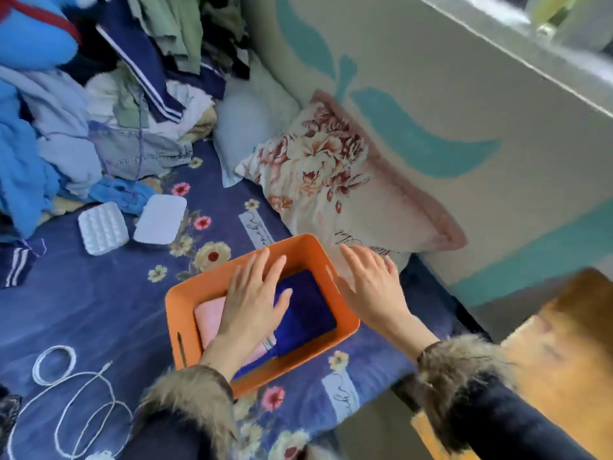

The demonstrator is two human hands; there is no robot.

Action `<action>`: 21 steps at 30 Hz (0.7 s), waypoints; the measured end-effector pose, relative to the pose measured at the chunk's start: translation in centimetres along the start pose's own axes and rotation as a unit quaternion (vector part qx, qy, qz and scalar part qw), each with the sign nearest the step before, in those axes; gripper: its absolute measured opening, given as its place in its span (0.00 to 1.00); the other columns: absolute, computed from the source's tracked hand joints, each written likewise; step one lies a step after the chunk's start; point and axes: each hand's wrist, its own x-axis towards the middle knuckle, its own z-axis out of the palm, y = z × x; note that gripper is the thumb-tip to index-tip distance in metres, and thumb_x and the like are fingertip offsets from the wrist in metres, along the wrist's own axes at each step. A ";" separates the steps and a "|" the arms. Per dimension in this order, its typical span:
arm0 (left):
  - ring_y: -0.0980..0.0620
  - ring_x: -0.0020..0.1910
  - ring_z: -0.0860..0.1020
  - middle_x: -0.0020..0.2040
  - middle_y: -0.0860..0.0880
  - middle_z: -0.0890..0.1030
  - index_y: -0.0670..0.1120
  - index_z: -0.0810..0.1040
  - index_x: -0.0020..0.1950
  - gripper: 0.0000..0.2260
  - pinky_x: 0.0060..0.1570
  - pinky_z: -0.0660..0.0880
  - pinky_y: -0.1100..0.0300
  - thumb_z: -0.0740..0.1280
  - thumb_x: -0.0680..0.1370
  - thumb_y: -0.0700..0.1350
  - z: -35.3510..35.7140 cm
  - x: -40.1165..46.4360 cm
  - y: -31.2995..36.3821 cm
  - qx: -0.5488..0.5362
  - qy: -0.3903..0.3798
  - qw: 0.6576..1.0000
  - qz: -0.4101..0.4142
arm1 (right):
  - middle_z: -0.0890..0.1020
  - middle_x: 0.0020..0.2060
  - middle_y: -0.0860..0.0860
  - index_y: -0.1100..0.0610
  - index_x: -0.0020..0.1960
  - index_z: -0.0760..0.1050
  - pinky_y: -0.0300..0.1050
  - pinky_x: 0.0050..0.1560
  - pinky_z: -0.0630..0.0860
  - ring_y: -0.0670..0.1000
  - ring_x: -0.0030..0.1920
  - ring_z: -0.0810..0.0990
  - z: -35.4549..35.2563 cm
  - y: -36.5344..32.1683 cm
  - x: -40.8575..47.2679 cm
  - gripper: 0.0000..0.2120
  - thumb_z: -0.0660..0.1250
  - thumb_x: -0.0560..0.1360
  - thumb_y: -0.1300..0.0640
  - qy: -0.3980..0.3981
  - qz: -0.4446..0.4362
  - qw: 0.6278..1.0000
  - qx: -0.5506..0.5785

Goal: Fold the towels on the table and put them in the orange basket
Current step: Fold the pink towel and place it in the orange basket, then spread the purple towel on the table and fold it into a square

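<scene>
The orange basket (185, 300) sits on a blue flowered bed sheet (99, 310). Inside it lie a folded pink towel (209, 318) on the left and a folded dark blue towel (308, 310) on the right. My left hand (252, 302) lies flat with straight fingers on top of the towels, pressing where the two meet. My right hand (371, 283) hovers open with spread fingers just past the basket's right rim, holding nothing.
A floral pillow (331, 180) leans on the wall behind the basket. A heap of clothes (99, 94) fills the far left. Two white pads (102, 227) and a white cable (66, 393) lie on the sheet. A wooden table (564, 343) stands at the right.
</scene>
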 end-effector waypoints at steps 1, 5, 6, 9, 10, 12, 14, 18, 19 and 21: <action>0.39 0.66 0.71 0.67 0.40 0.72 0.45 0.70 0.68 0.26 0.62 0.69 0.42 0.54 0.74 0.55 -0.3 0.1 0.9 0.008 -0.004 0.999 0.031 | 0.74 0.65 0.54 0.53 0.70 0.66 0.60 0.65 0.67 0.57 0.66 0.72 -0.9 0.6 -1.3 0.26 0.56 0.75 0.43 0.020 0.021 1.000 -0.004; 0.40 0.64 0.73 0.65 0.41 0.74 0.44 0.72 0.67 0.26 0.60 0.71 0.43 0.53 0.74 0.56 -1.1 -0.1 4.7 0.023 -0.011 0.986 0.167 | 0.78 0.61 0.55 0.54 0.67 0.70 0.60 0.58 0.73 0.57 0.61 0.77 -3.0 2.3 -8.1 0.27 0.63 0.70 0.45 0.081 0.134 0.988 -0.015; 0.40 0.64 0.74 0.64 0.41 0.75 0.45 0.73 0.66 0.25 0.59 0.72 0.43 0.54 0.74 0.56 -1.1 -0.4 5.8 0.025 -0.014 0.979 0.200 | 0.78 0.60 0.55 0.55 0.66 0.71 0.60 0.56 0.74 0.57 0.59 0.78 -3.3 2.6 -10.1 0.27 0.63 0.69 0.45 0.092 0.166 0.982 -0.016; 0.41 0.62 0.75 0.63 0.41 0.76 0.45 0.75 0.64 0.25 0.57 0.73 0.44 0.55 0.73 0.55 -1.3 -2.0 9.6 0.024 -0.021 0.958 0.285 | 0.78 0.60 0.57 0.55 0.66 0.72 0.59 0.55 0.74 0.58 0.59 0.79 -4.0 3.3 -16.5 0.28 0.58 0.71 0.43 0.100 0.261 0.960 -0.008; 0.41 0.61 0.76 0.62 0.41 0.77 0.45 0.75 0.63 0.25 0.57 0.73 0.44 0.55 0.73 0.55 -1.3 -2.7 10.9 0.023 -0.025 0.949 0.314 | 0.78 0.61 0.57 0.55 0.67 0.71 0.58 0.56 0.73 0.58 0.59 0.78 -4.3 3.4 -18.6 0.29 0.55 0.72 0.42 0.103 0.290 0.951 -0.004; 0.41 0.60 0.77 0.60 0.41 0.78 0.44 0.77 0.61 0.24 0.55 0.74 0.45 0.55 0.72 0.55 -1.1 -4.3 13.7 0.026 -0.032 0.927 0.374 | 0.75 0.65 0.56 0.54 0.69 0.68 0.58 0.62 0.69 0.57 0.64 0.75 -5.2 3.7 -22.9 0.30 0.50 0.72 0.41 0.118 0.345 0.931 0.002; 0.41 0.58 0.78 0.60 0.41 0.79 0.43 0.77 0.61 0.24 0.54 0.75 0.45 0.55 0.72 0.55 -0.9 -6.1 16.9 0.024 -0.048 0.904 0.424 | 0.68 0.70 0.54 0.52 0.73 0.61 0.57 0.69 0.61 0.54 0.70 0.66 -6.1 3.9 -27.2 0.27 0.54 0.77 0.43 0.131 0.399 0.907 0.017; 0.39 0.58 0.78 0.58 0.39 0.79 0.43 0.77 0.60 0.23 0.53 0.76 0.45 0.56 0.73 0.54 -0.6 -10.9 23.4 0.010 -0.074 0.848 0.525 | 0.62 0.73 0.52 0.50 0.75 0.54 0.55 0.73 0.54 0.52 0.73 0.60 -7.7 3.6 -36.0 0.27 0.56 0.79 0.46 0.170 0.490 0.855 0.016; 0.39 0.58 0.77 0.59 0.39 0.78 0.43 0.76 0.60 0.23 0.54 0.76 0.45 0.55 0.73 0.55 -0.5 -12.4 24.9 0.007 -0.077 0.830 0.552 | 0.62 0.73 0.52 0.50 0.75 0.54 0.55 0.73 0.54 0.52 0.73 0.60 -8.0 3.2 -38.3 0.27 0.56 0.79 0.46 0.181 0.512 0.839 0.018; 0.39 0.59 0.76 0.60 0.40 0.78 0.44 0.75 0.62 0.23 0.55 0.75 0.46 0.54 0.74 0.56 -0.1 -15.7 27.8 -0.002 -0.083 0.794 0.603 | 0.62 0.73 0.52 0.50 0.75 0.54 0.55 0.73 0.54 0.52 0.73 0.59 -8.3 2.0 -43.2 0.27 0.56 0.79 0.46 0.200 0.559 0.804 0.023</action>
